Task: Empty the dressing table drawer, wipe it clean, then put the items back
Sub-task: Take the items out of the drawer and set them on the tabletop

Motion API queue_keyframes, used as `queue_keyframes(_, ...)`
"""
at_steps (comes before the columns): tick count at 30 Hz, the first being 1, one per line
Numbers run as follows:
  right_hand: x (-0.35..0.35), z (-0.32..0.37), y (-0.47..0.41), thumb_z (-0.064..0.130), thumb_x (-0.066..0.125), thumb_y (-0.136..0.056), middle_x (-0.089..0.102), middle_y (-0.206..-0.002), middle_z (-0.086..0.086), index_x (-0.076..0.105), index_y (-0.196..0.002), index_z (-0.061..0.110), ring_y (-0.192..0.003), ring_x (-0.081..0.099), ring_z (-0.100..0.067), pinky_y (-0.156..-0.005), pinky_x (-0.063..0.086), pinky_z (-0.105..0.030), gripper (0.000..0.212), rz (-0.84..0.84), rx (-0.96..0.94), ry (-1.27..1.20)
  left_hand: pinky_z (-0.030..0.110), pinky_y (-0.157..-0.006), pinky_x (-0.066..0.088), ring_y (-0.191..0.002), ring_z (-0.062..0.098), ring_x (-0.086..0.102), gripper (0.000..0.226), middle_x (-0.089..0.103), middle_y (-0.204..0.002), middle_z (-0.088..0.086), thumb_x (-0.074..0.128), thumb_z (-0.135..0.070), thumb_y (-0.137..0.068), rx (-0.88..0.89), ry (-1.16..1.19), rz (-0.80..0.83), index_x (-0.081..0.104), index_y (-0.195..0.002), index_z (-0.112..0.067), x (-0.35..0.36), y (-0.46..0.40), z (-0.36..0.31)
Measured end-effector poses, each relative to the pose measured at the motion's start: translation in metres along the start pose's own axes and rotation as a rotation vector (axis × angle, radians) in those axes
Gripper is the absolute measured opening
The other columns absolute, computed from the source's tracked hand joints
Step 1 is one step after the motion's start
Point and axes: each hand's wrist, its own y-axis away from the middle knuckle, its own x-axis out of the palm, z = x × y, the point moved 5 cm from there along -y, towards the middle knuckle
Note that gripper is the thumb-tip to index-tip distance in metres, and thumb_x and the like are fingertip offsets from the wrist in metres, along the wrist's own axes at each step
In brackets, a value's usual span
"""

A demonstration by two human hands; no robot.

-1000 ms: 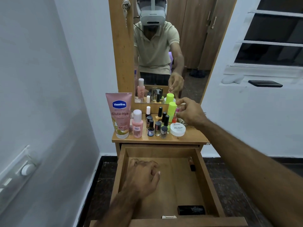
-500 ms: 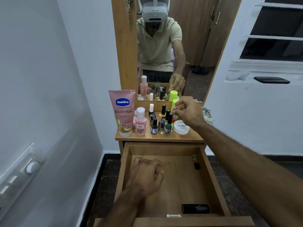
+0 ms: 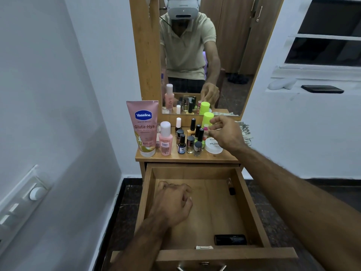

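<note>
The wooden drawer (image 3: 253,208) of the dressing table stands pulled out. My left hand (image 3: 172,202) rests on its floor at the back left with fingers curled under; anything beneath them is hidden. A small dark bottle (image 3: 230,187) lies by the right wall and a black tube (image 3: 230,239) lies at the front right. My right hand (image 3: 226,133) hovers over the table top with fingers loosely spread, its thumb and forefinger just beside a small pink-capped bottle (image 3: 205,128) in front of a neon green bottle (image 3: 207,117).
On the table top (image 3: 224,157) stand a pink Vaseline tube (image 3: 143,128), a pink bottle (image 3: 165,139), several nail polish bottles (image 3: 190,142) and a white jar (image 3: 213,148). A patterned cloth (image 3: 246,132) lies at the right edge. A mirror (image 3: 230,55) rises behind. Wall switches (image 3: 23,198) are on the left.
My right hand's fingers have spread apart beside the pink-capped bottle, which now stands on its own. My left hand's fingers have curled in on the drawer floor.
</note>
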Motion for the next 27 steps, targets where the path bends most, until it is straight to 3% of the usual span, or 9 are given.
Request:
queue_keyframes(4,-0.009,0.006,0.006,0.016,0.081,-0.086,0.07,-0.092,0.006,0.067,-0.115,0.017,-0.085,0.068,-0.012,-0.077,0.061,-0.039,0.032,-0.017,0.005,0.0,0.024,-0.097,0.02,-0.09,-0.006,0.057,0.034,0.068,-0.081,-0.022,0.047,-0.05,-0.089,0.008,-0.007,-0.005,0.06,-0.118,-0.039,-0.004,0.0,-0.001)
queue_keyframes(7,-0.025,0.011,0.019,0.015,0.079,-0.087,0.071,-0.086,0.007,0.069,-0.097,0.023,-0.081,0.069,-0.013,-0.074,0.059,-0.038,0.016,0.021,-0.013,0.083,0.024,-0.094,0.017,-0.092,-0.005,0.058,0.032,0.067,-0.079,-0.021,0.049,-0.048,-0.091,0.01,-0.001,0.016,0.06,-0.119,-0.038,-0.004,0.0,-0.001)
queue_keyframes(10,-0.017,0.004,0.058,0.018,0.08,-0.084,0.074,-0.082,0.008,0.072,-0.08,0.028,-0.064,0.068,-0.004,-0.055,0.052,-0.023,0.014,0.47,-0.011,0.335,0.024,-0.091,0.016,-0.092,-0.004,0.058,0.033,0.067,-0.078,-0.02,0.05,-0.047,-0.09,0.012,-0.005,0.019,0.061,-0.119,-0.037,-0.003,-0.001,0.0)
queue_keyframes(12,0.0,-0.01,0.101,0.016,0.077,-0.086,0.076,-0.089,0.005,0.072,-0.087,0.027,-0.053,0.065,0.001,-0.047,0.048,-0.016,0.012,0.84,0.024,0.542,0.025,-0.091,0.017,-0.09,-0.004,0.056,0.033,0.065,-0.078,-0.021,0.05,-0.047,-0.089,0.012,-0.016,0.036,0.061,-0.119,-0.037,-0.001,-0.001,-0.001)
queue_keyframes(16,0.026,-0.042,0.175,0.012,0.074,-0.089,0.065,-0.126,-0.005,0.068,-0.122,0.017,-0.104,0.066,-0.021,-0.084,0.057,-0.031,0.034,1.235,0.011,0.926,0.026,-0.088,0.018,-0.087,-0.004,0.055,0.034,0.061,-0.079,-0.023,0.05,-0.046,-0.088,0.03,-0.035,0.038,0.062,-0.118,-0.037,-0.001,0.0,-0.001)
queue_keyframes(19,0.028,-0.056,0.193,0.001,0.066,-0.09,0.063,-0.129,-0.01,0.067,-0.125,0.009,-0.112,0.063,-0.029,-0.082,0.053,-0.035,0.037,1.246,-0.06,1.087,0.027,-0.088,0.02,-0.088,-0.003,0.057,0.033,0.064,-0.079,-0.023,0.05,-0.045,-0.088,0.035,-0.042,0.035,0.062,-0.118,-0.036,-0.001,0.001,-0.002)
queue_keyframes(22,0.028,-0.063,0.194,-0.002,0.061,-0.089,0.065,-0.125,-0.01,0.067,-0.123,0.01,-0.106,0.064,-0.028,-0.071,0.049,-0.031,0.036,1.206,-0.051,1.018,0.027,-0.089,0.02,-0.087,-0.005,0.055,0.034,0.063,-0.078,-0.024,0.05,-0.046,-0.088,0.034,-0.039,0.032,0.063,-0.117,-0.036,-0.002,0.0,-0.002)
queue_keyframes(25,0.029,-0.064,0.192,0.008,0.067,-0.089,0.066,-0.112,-0.003,0.067,-0.115,0.016,-0.087,0.058,-0.02,-0.063,0.044,-0.028,0.027,1.206,-0.043,0.883,0.026,-0.09,0.021,-0.083,-0.008,0.052,0.035,0.06,-0.076,-0.026,0.049,-0.047,-0.087,0.028,-0.046,0.031,0.063,-0.117,-0.036,-0.002,0.0,-0.001)
queue_keyframes(27,0.025,-0.067,0.186,0.02,0.074,-0.088,0.065,-0.11,0.002,0.064,-0.113,0.026,-0.091,0.059,-0.017,-0.073,0.049,-0.032,0.028,1.147,0.002,0.715,0.025,-0.09,0.02,-0.081,-0.01,0.048,0.035,0.056,-0.075,-0.028,0.049,-0.048,-0.086,0.02,-0.044,0.032,0.063,-0.117,-0.037,0.0,0.0,0.0)
